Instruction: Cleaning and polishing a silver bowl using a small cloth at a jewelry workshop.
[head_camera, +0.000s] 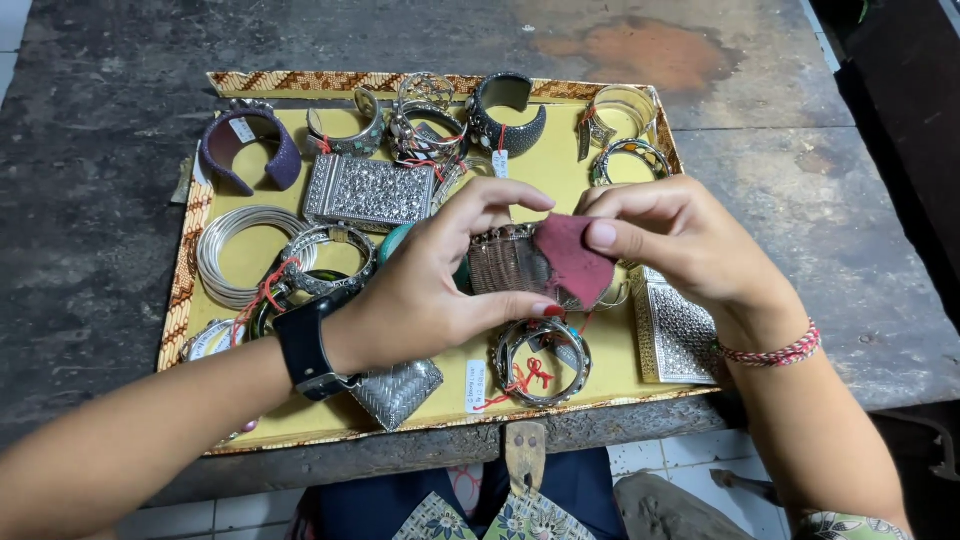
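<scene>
My left hand (440, 285) grips a woven metal cuff bracelet (505, 262) between thumb and fingers, held just above a yellow tray (560, 165). My right hand (670, 235) presses a small dark red cloth (572, 258) against the cuff's right side. A black watch strap sits on my left wrist, and a red and white braided band on my right wrist. Both hands hover over the tray's middle.
The tray, with a patterned brown border (300, 82), holds several bangles and cuffs: a purple cuff (250, 150), a studded silver plate (368, 190), a wire bangle stack (235, 250), a tagged bangle (543, 362), a filigree cuff (678, 335). It rests on a dark worn worktable (90, 200).
</scene>
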